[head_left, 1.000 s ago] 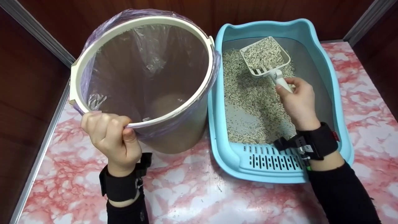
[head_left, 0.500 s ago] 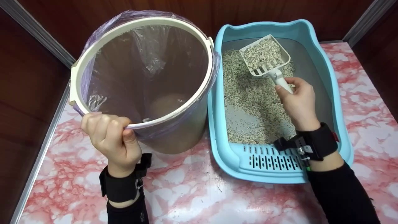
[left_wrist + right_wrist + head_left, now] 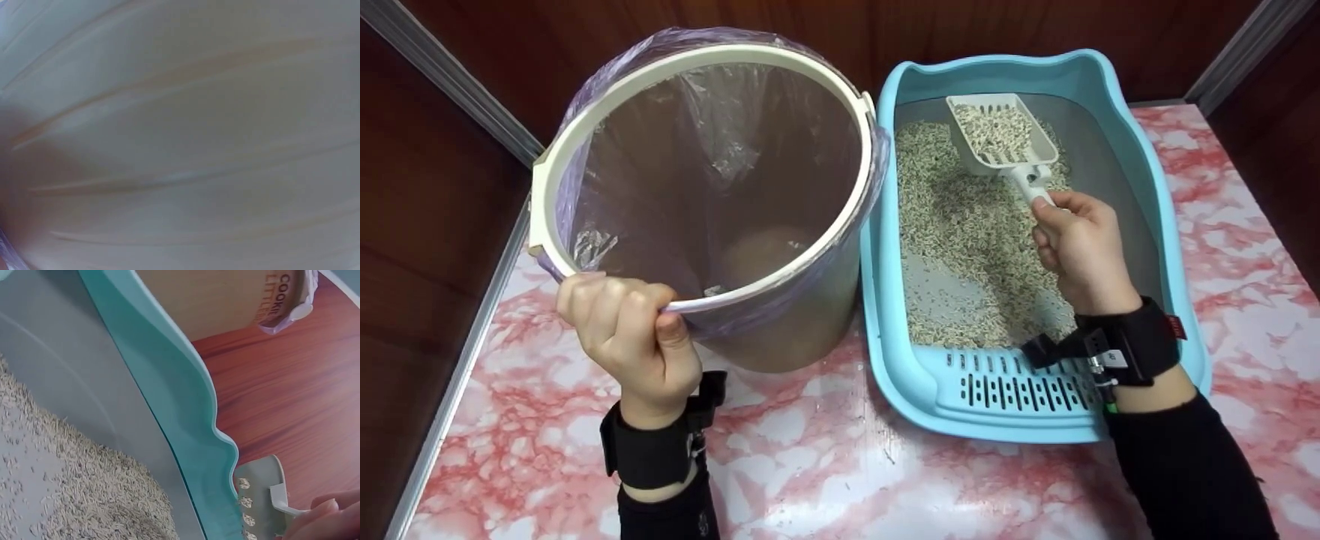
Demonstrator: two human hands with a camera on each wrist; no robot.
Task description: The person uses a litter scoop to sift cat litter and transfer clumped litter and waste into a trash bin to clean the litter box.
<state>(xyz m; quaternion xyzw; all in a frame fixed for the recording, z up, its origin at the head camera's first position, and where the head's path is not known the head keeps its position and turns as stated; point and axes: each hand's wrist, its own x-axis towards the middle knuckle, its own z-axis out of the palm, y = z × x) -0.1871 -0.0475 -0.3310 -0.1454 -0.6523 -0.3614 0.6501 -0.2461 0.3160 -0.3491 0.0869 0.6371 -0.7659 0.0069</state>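
Observation:
In the head view my right hand (image 3: 1084,240) grips the handle of a white slotted litter scoop (image 3: 1046,154). Pellet litter (image 3: 996,131) lies in the scoop, which is held above the blue litter box (image 3: 1159,210). More litter (image 3: 967,240) covers much of the box floor. My left hand (image 3: 634,330) curls over the near rim of a cream bin (image 3: 795,330) lined with a thin purple plastic bag (image 3: 727,127). The right wrist view catches the scoop (image 3: 264,489) and fingers (image 3: 326,520) at its lower right. Only the blurred bin wall (image 3: 197,124) fills the left wrist view.
The bin stands directly left of the litter box on a red and white marbled surface (image 3: 802,450). Dark wooden panels (image 3: 840,30) rise behind and at both sides. A slotted step (image 3: 1020,390) forms the front of the box.
The scoop has turned and tilted, its front edge now nearly level across the view, and the litter in it has shifted. My right hand has rotated slightly; my left hand stays on the rim.

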